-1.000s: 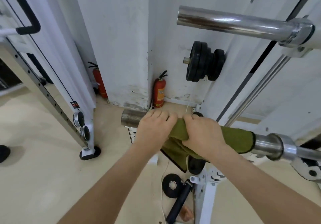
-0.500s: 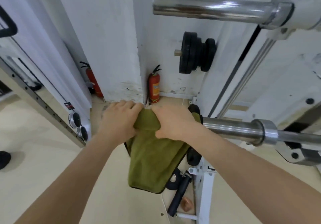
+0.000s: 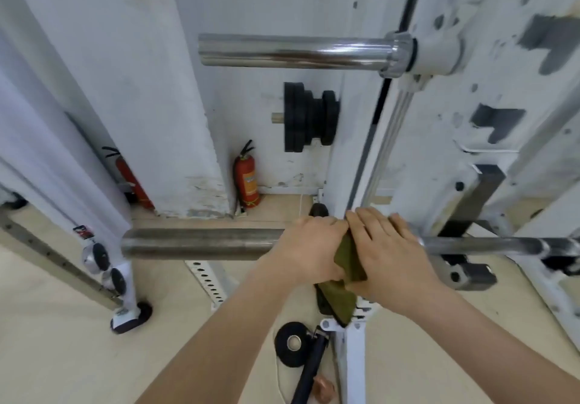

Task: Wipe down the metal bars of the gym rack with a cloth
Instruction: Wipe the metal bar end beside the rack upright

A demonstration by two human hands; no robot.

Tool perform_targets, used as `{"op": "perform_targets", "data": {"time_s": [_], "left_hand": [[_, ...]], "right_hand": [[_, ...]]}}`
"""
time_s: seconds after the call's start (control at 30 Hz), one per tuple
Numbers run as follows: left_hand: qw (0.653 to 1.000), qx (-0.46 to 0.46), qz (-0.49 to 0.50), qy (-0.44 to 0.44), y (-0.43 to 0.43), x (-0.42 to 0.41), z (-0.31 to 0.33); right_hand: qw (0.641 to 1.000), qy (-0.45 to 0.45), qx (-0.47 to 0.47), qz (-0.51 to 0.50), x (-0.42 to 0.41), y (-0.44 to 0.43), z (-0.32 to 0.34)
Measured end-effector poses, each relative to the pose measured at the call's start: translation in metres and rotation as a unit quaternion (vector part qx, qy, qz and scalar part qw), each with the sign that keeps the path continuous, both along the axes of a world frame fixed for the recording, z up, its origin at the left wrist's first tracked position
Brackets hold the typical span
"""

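One white rack fills the right side, carrying two metal bars. The upper bar is bright chrome and sticks out leftward from a collar on the rack. The lower bar is duller and runs across at hand height. Two hands sit side by side on this lower bar, touching each other. One green cloth is wrapped over the bar between and under them, its loose end hanging below. The left hand has its grip closed around the cloth and bar; the right hand presses over the cloth, fingers curled down. Two red fire extinguishers stand by the wall. One stack of black weight plates hangs behind.
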State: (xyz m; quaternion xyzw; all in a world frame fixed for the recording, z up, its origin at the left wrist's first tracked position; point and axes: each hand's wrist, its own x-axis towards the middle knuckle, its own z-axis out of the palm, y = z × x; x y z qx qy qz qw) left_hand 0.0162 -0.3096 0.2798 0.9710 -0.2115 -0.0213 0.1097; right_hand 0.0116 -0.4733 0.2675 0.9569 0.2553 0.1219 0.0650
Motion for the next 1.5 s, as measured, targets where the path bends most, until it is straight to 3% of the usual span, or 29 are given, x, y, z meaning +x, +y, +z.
{"op": "perform_targets", "data": {"time_s": [0.03,0.1,0.17,0.2,0.27,0.4,0.47,0.53,0.57,0.63,0.7,0.77,0.8,0.83,0.9,0.97,1.0,1.07,1.13,1.2,1.27,1.3,1.4,1.47,1.5], "left_hand": [[0.995,-0.083,0.028,0.038,0.028,-0.009,0.006],[0.973,-0.183,0.139,-0.018,0.103,-0.029,0.003],[0.946,-0.157,0.253,-0.131,0.18,-0.05,-0.011],[0.935,-0.152,0.286,-0.146,0.205,-0.057,-0.019],[0.917,-0.187,0.328,-0.13,0.228,-0.057,-0.034],[0.845,-0.301,0.426,-0.116,0.226,-0.047,-0.042],[0.849,-0.257,0.462,-0.032,0.227,-0.038,-0.027],[0.826,-0.214,0.502,0.14,0.227,-0.024,-0.001],[0.807,-0.211,0.505,0.224,0.223,-0.018,0.012],[0.788,-0.244,0.485,0.292,0.226,-0.02,0.022],[0.763,-0.383,0.446,0.267,0.242,-0.034,0.014],[0.714,-0.547,0.391,0.195,0.25,-0.062,-0.003],[0.701,-0.586,0.376,0.154,0.25,-0.07,-0.012],[0.711,-0.584,0.375,0.112,0.246,-0.074,-0.019],[0.784,-0.453,0.424,0.035,0.24,-0.065,-0.029],[0.841,-0.274,0.463,0.048,0.24,-0.047,-0.026],[0.836,-0.235,0.487,0.097,0.243,-0.038,-0.02],[0.793,-0.265,0.509,0.205,0.25,-0.028,-0.005],[0.792,-0.312,0.476,0.22,0.253,-0.033,0.001],[0.777,-0.459,0.398,0.167,0.25,-0.053,-0.004],[0.715,-0.598,0.341,0.124,0.24,-0.07,-0.014],[0.713,-0.594,0.359,0.103,0.237,-0.07,-0.019],[0.75,-0.445,0.476,0.117,0.232,-0.046,-0.015],[0.768,-0.393,0.488,0.131,0.233,-0.037,-0.007],[0.796,-0.375,0.464,0.104,0.234,-0.035,-0.009]], "right_hand": [[0.999,0.03,-0.017,0.002,0.0,0.009,0.003],[0.993,0.102,-0.065,-0.003,0.005,0.03,0.007],[0.992,0.105,-0.062,0.013,0.012,0.049,0.006],[0.993,0.104,-0.053,0.023,0.014,0.059,0.008],[0.992,0.11,-0.048,0.035,0.016,0.075,0.009],[0.989,0.112,-0.057,0.073,0.009,0.124,0.013],[0.991,0.103,-0.04,0.08,0.003,0.162,0.012],[0.993,0.079,-0.026,0.085,-0.003,0.211,0.007],[0.994,0.064,-0.023,0.088,-0.007,0.23,0.005],[0.993,0.033,-0.008,0.109,-0.012,0.26,-0.002],[0.989,0.043,0.014,0.142,-0.01,0.276,0.001],[0.975,0.161,0.015,0.155,0.005,0.28,0.009],[0.956,0.252,0.013,0.15,0.016,0.281,0.013],[0.928,0.345,0.016,0.141,0.026,0.282,0.018],[0.883,0.448,0.043,0.131,0.037,0.277,0.021],[0.903,0.402,0.054,0.137,0.035,0.254,0.013],[0.93,0.336,0.048,0.144,0.031,0.233,0.008],[0.976,0.167,0.002,0.138,0.02,0.176,0.0],[0.993,0.074,-0.022,0.085,0.012,0.121,-0.005],[0.997,0.068,-0.027,0.014,0.009,0.099,0.0],[0.992,0.117,-0.041,-0.006,0.009,0.112,0.007],[0.991,0.131,-0.04,0.006,0.007,0.127,0.01],[0.989,0.135,-0.012,0.051,-0.001,0.195,0.014],[0.988,0.137,-0.003,0.069,-0.007,0.251,0.01],[0.988,0.13,0.011,0.082,-0.011,0.275,0.006]]}}
